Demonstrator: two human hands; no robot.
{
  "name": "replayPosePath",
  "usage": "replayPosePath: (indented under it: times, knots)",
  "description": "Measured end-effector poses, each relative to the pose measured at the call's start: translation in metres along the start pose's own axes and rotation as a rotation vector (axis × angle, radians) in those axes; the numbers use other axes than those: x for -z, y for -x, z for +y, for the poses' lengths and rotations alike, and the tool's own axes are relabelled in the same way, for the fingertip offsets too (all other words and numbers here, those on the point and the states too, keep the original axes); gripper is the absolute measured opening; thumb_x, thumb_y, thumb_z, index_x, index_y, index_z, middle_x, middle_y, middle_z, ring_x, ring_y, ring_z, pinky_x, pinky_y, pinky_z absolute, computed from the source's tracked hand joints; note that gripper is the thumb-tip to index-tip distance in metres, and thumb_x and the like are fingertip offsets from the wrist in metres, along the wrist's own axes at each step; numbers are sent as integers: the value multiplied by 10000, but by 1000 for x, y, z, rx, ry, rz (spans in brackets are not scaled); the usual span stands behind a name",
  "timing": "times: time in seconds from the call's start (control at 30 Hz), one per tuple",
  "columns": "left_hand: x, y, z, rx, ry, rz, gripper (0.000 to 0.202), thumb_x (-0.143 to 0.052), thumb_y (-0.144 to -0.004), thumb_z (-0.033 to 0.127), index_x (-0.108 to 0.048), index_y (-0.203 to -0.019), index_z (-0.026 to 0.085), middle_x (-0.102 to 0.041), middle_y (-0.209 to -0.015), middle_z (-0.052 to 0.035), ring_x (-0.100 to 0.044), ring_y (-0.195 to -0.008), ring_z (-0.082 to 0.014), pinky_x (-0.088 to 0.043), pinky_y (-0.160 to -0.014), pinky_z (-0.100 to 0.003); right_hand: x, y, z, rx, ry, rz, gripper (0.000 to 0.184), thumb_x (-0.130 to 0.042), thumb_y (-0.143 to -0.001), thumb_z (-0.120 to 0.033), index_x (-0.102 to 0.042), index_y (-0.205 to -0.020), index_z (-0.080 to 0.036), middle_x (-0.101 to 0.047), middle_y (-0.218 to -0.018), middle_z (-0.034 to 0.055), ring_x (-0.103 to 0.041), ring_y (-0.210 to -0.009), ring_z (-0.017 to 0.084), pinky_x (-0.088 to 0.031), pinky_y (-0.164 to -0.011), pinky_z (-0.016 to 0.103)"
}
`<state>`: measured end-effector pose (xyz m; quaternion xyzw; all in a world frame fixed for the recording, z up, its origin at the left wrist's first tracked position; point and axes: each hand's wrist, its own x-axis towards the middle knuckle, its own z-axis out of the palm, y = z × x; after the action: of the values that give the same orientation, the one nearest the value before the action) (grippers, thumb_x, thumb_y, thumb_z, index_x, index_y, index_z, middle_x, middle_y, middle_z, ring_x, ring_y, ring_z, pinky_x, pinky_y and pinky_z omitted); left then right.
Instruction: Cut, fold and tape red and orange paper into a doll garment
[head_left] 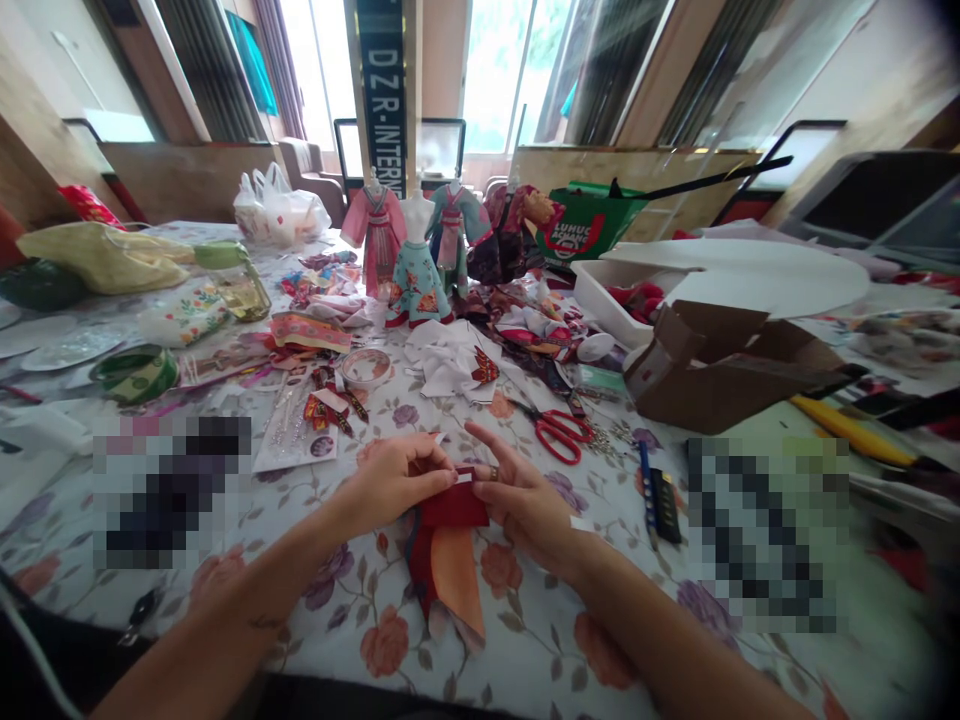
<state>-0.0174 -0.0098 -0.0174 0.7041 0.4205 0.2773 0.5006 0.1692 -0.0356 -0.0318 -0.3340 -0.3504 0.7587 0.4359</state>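
Note:
My left hand [390, 485] and my right hand [525, 505] meet over a small red and orange fabric piece [450, 555] lying on the floral tablecloth [360, 610]. The left hand's fingers pinch the red top edge of the fabric. My right hand also holds that edge between thumb and fingers, with the index finger stretched out. A ring shows on one right finger. The orange part of the fabric hangs toward me below both hands.
Red-handled scissors [559, 432] lie just beyond my right hand. Small doll mannequins in dresses [415, 262] stand at the back. A brown cardboard box [720, 370], a tape roll [365, 366], ribbon spools [136, 372] and fabric scraps crowd the table.

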Motion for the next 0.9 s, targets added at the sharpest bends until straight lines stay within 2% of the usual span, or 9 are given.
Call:
replayPosePath:
  times: [0.17, 0.33, 0.47, 0.9]
  knots:
    - [-5, 0, -2, -23, -76, 70, 191, -567, -792, 321, -646, -764, 149, -570, -815, -22, -517, -689, -123, -391, -601, -214, -3, 0, 0, 15, 32, 31, 842, -690, -636, -133, -314, -1375, -277, -606, -756, -37, -550, -642, 112, -390, -602, 220]
    - [-7, -3, -7, 14, -4, 60, 214, -570, -790, 345, -627, -765, 141, -548, -794, -14, -467, -623, -100, -356, -554, -211, -4, 0, 1, 33, 62, 27, 845, -669, -650, -129, -290, -1392, -272, -544, -663, -66, -485, -549, 87, -327, -537, 201]
    - [-8, -4, -8, 21, 6, 52, 235, -569, -789, 366, -626, -759, 141, -549, -775, -14, -462, -614, -102, -350, -546, -216, -3, 0, 1, 34, 86, 32, 846, -657, -655, -129, -280, -1399, -272, -542, -664, -66, -420, -504, 75, -269, -498, 200]
    - [-10, -4, -7, 30, -7, 87, 228, -568, -789, 358, -631, -766, 140, -575, -803, -25, -494, -663, -120, -365, -585, -229, -4, 1, 2, 92, 110, 11, 787, -590, -707, -76, -266, -1406, -234, -491, -612, -84, -351, -473, 49, -235, -469, 183]
